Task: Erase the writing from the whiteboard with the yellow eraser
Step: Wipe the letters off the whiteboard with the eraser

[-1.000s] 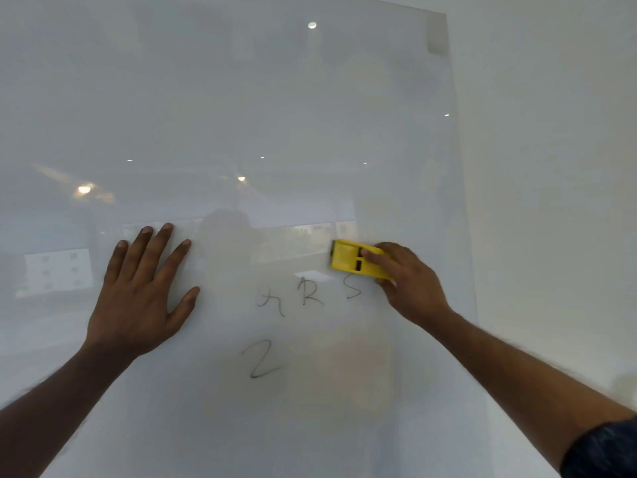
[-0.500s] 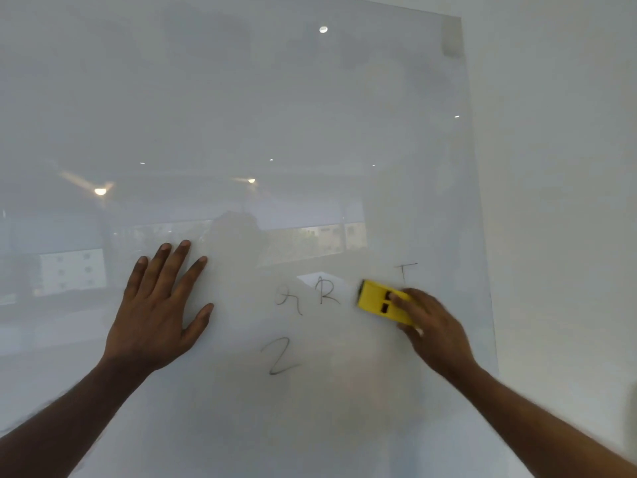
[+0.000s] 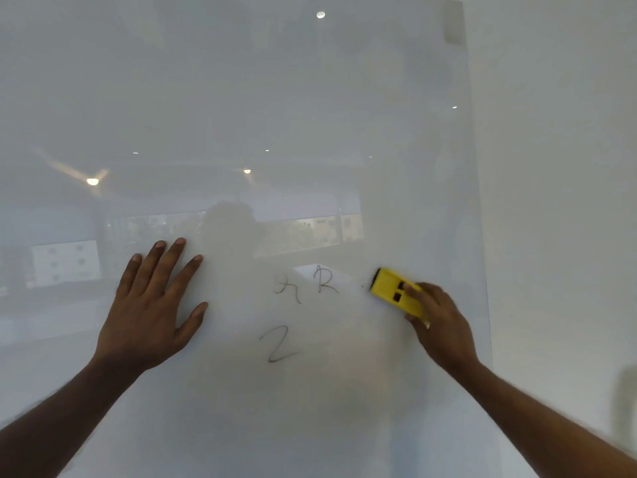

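Note:
A glossy whiteboard (image 3: 310, 98) fills most of the view. Dark marker letters remain on it: a Q-like mark (image 3: 286, 288), an R (image 3: 324, 279) and a Z (image 3: 277, 343) below them. My right hand (image 3: 443, 326) grips the yellow eraser (image 3: 394, 292) and presses it flat on the board, just right of the R. A tiny dark speck sits beside the eraser's left end. My left hand (image 3: 153, 307) lies flat on the board with fingers spread, left of the letters, holding nothing.
The board's right edge (image 3: 477, 236) runs down close to my right hand, with plain white wall (image 3: 558, 201) beyond it. Ceiling lights and windows are reflected in the board's surface.
My right hand swept the eraser down from above the S and then right. The S and the T to its right are gone. My left hand stayed planted.

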`<state>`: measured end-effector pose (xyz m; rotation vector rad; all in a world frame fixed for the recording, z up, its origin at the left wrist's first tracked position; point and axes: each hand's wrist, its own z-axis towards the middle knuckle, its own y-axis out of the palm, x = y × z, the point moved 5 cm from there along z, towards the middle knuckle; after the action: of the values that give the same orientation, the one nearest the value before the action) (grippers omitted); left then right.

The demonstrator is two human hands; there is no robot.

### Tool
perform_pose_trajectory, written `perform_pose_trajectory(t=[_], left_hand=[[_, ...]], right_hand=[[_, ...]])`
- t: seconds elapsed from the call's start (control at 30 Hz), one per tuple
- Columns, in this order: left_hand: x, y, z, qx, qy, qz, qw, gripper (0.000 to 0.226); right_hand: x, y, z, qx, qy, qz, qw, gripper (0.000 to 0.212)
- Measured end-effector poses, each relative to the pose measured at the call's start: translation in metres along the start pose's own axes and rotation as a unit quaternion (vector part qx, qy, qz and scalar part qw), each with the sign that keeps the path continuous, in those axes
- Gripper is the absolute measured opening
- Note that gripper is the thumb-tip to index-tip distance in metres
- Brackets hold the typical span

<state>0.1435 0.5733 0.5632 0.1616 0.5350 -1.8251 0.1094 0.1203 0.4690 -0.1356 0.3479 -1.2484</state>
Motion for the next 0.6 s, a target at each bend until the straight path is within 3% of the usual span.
perform_pose_trajectory(t=[0.13, 0.2, 0.4, 0.6], left_hand=[[0.0, 0.001, -0.001, -0.003, -0.004, 0.0, 1.0, 0.074], [0.0, 0.002, -0.003, 0.001, -0.008, -0.003, 1.0, 0.074], [0.001, 0.005, -0.008, 0.011, -0.005, 0.0, 1.0, 0.073], [-0.001, 0.003, -0.017, -0.001, -0.001, 0.002, 1.0, 0.073]], right_hand=[[0.005, -0.015, 0.046, 0.051, 0.085, 0.005, 0.995, 0.066], [-0.018, -0.012, 0.061, 0.053, 0.061, 0.016, 0.997, 0.067], [-0.058, 0.014, 0.012, 0.0, -0.134, -0.016, 0.991, 0.059], [-0.065, 0.005, 0.045, 0.041, -0.078, -0.006, 0.996, 0.064]])
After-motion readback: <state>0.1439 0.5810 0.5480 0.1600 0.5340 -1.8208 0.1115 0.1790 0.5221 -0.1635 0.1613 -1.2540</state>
